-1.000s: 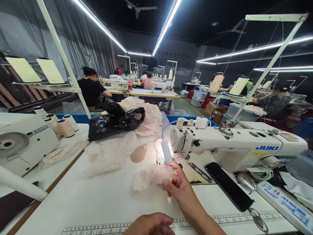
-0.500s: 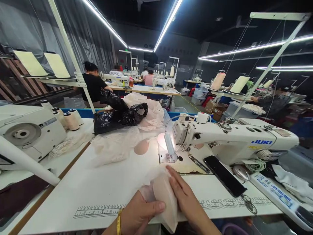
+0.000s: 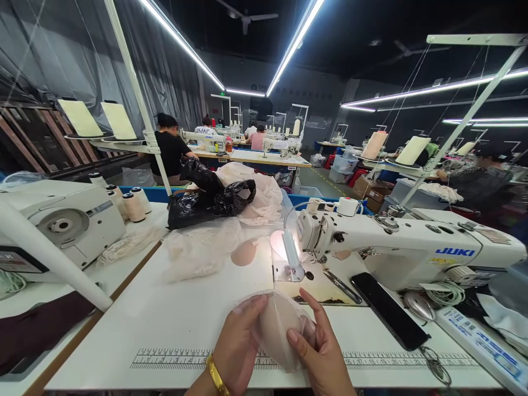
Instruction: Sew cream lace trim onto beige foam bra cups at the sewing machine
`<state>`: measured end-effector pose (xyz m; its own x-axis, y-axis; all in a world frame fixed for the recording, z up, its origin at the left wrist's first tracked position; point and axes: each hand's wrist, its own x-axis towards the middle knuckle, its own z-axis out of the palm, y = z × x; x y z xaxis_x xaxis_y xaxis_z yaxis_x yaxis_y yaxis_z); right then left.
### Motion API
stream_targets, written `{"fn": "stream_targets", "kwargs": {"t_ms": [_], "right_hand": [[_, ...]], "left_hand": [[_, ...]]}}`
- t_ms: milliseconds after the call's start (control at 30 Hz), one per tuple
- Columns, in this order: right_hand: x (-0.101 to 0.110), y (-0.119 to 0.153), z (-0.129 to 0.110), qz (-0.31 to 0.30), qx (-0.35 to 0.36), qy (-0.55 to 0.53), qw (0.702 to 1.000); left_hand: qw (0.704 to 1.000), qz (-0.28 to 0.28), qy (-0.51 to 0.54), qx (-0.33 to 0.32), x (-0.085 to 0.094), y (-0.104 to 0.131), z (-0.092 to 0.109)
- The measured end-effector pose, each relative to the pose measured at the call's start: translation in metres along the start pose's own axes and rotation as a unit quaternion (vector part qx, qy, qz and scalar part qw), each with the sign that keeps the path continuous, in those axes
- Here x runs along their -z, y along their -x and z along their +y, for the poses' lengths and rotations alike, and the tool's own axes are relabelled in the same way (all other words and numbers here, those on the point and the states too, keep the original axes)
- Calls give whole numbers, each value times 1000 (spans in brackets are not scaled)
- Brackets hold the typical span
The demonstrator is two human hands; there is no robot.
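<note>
Between my hands, above the front of the white table, is a beige bra cup (image 3: 277, 324) with sheer lace fabric around its edge. My left hand (image 3: 240, 335) grips its left side, thumb on top near the upper rim. On the right side my right hand (image 3: 319, 344) pinches it, thumb on the cup's face and index finger stretched out. Beyond the hands stands a white sewing machine (image 3: 396, 236), its lamp lit over the needle plate (image 3: 284, 271). Another beige cup piece (image 3: 244, 253) lies flat left of the plate.
Sheer lace (image 3: 198, 247) and a black plastic bag (image 3: 206, 203) lie at the back left. Thread snips (image 3: 342, 286), a phone (image 3: 388, 311) and keys (image 3: 435, 366) are at the right. A printed ruler (image 3: 173, 357) runs along the front edge. A co-worker (image 3: 169, 148) sits beyond.
The bra cup has turned to show its face more fully. My right hand has shifted from lying flat along its side to pinching it, and my left thumb has moved up.
</note>
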<state>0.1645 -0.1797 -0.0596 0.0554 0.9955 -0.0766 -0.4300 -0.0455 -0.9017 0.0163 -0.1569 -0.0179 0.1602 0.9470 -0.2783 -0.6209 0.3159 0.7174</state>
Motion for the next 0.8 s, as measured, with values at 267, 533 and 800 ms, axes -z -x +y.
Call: {"fn": "stream_targets", "kwargs": {"t_ms": [267,533,800], "right_hand": [[8,-4,2,0,3,-13,1000],[8,-7,-2,19,16,-5,1000],[31,-9,7,-85,16,47,995]], "left_hand": [[1000,10,11,0,-8,-2,1],[999,-30,-26,18,-14,-5,-1],[997,-48,-7,58,-21,-18,9]]}}
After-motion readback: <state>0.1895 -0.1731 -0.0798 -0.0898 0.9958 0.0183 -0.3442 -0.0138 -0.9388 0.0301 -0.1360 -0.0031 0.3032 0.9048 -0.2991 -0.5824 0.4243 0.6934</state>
